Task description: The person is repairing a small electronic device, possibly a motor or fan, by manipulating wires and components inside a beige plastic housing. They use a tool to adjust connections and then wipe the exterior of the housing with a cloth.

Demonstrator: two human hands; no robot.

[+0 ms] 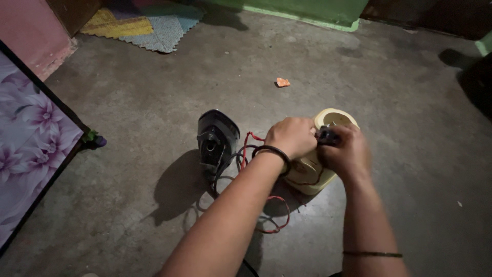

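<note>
Bare grey concrete floor (128, 154) fills the view, dimly lit. At centre, a cream appliance base (312, 172) is stood on it, gripped from both sides. The left hand (291, 136) is clenched over its top at 9 o'clock; the right hand (348, 154), at 3 o'clock, is closed on a small dark part (326, 135) at the rim. Red and black wires (266, 215) are trailed below, and a black iron (217, 141) is stood at 9 o'clock, just beside.

Iron (217, 139) and wires (266, 205) left, floor (410, 154) open right
</note>
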